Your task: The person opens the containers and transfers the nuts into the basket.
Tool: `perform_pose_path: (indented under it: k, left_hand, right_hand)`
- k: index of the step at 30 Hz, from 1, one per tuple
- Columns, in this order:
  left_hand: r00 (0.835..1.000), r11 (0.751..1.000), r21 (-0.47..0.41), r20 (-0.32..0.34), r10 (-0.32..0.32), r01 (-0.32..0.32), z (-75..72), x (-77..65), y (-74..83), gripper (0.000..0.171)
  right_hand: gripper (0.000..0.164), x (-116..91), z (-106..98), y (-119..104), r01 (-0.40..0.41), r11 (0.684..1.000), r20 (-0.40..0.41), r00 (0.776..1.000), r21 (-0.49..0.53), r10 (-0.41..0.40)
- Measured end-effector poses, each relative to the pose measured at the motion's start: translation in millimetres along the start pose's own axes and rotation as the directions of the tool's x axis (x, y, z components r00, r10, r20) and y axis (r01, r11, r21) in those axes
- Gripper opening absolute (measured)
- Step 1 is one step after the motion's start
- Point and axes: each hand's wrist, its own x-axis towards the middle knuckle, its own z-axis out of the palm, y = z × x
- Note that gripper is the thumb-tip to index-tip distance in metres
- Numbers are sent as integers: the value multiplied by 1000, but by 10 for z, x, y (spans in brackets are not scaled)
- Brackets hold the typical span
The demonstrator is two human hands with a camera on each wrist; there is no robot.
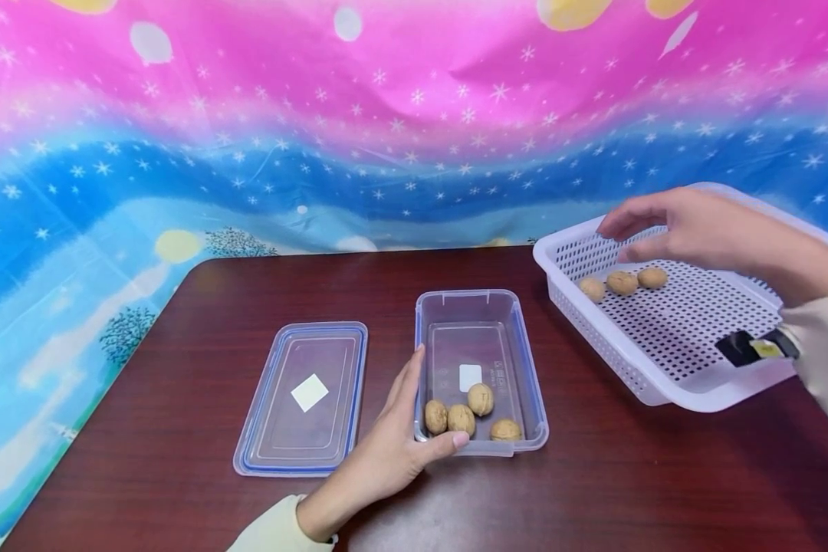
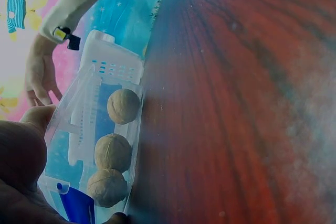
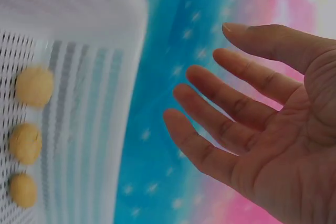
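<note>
In the head view a clear plastic food box (image 1: pixel 472 307) with a blue-lined rim stands on the table, several walnuts (image 1: pixel 461 420) near its front end. My left hand (image 1: pixel 393 445) holds the box's near left corner, fingers along the left wall and thumb on the front rim. Over the white perforated basket (image 1: pixel 714 400) hangs my right hand (image 1: pixel 690 226). Its fingers are spread loosely around nothing, as the right wrist view also shows. Below that hand, three walnuts (image 1: pixel 622 283) sit at the basket's left side.
A clear lid (image 1: pixel 276 452) with a blue seal and a pale square label lies flat left of the box. The dark wooden table (image 1: pixel 200 368) meets a colourful patterned cloth (image 1: pixel 414 153) behind. The basket stands close to the box's right.
</note>
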Motion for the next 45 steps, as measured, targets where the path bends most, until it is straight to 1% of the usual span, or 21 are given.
perform_pose_path:
  k: [2, 4, 7, 11, 14, 16, 18, 20, 23, 27, 31, 34, 38, 41, 45]
  left_hand:
    - [1000, 1000, -3, -2, 4, -4, 0, -2, 2, 114]
    - [1000, 1000, -2, -1, -4, 4, -1, -4, 7, 114]
    - [1000, 1000, -5, -1, -6, 6, -4, -2, 9, 113]
    - [1000, 1000, -4, 0, -7, 7, -3, 4, 5, 113]
    - [1000, 1000, -4, 2, -16, 16, 1, 6, 2, 114]
    - [1000, 1000, -6, 3, -16, 16, 0, 10, 4, 115]
    - [1000, 1000, -13, 3, -25, 25, 0, 11, 4, 115]
    - [1000, 999, -17, 3, -29, 29, 0, 12, 3, 115]
    - [1000, 999, -21, 3, -29, 29, 0, 5, 3, 115]
    - [1000, 1000, -17, 3, -10, 10, -1, 8, -1, 114]
    - [1000, 1000, -16, 3, -2, 2, -8, 15, 4, 114]
    - [1000, 1000, -16, 3, 1, -1, -11, 19, 9, 114]
    - [1000, 1000, -15, 3, 5, -5, -12, 21, -4, 116]
    - [1000, 1000, -17, 7, 8, -8, -12, 21, -16, 117]
    - [1000, 1000, -15, 11, 7, -7, -15, 18, -24, 117]
  right_hand:
    - [41, -82, 67, -120, 43, 999, -18, 999, 0, -43]
    - [41, -158, 142, -246, 70, 997, -15, 997, 25, -70]
    - [43, -266, 257, -426, 101, 994, -12, 995, 48, -101]
    - [44, -362, 459, -605, 173, 981, -32, 985, 92, -171]
    - [43, -406, 632, -696, 236, 958, -44, 972, 162, -232]
    - [40, -422, 733, -748, 261, 943, -45, 965, 206, -258]
    - [37, -426, 825, -791, 276, 919, -32, 960, 282, -278]
    - [35, -418, 912, -838, 271, 894, -17, 959, 357, -284]
    - [32, -386, 1054, -905, 273, 856, -2, 953, 440, -303]
    - [29, -320, 1241, -989, 287, 827, -7, 946, 482, -325]
    - [28, -243, 1400, -1055, 270, 799, 5, 946, 538, -324]
    - [28, -183, 1500, -1097, 256, 794, 15, 949, 551, -316]
    - [27, -85, 1630, -1147, 248, 785, 45, 943, 568, -330]
    - [26, -14, 1726, -1175, 256, 776, 75, 929, 577, -362]
    - [27, 67, 1824, -1206, 274, 784, 100, 915, 558, -391]
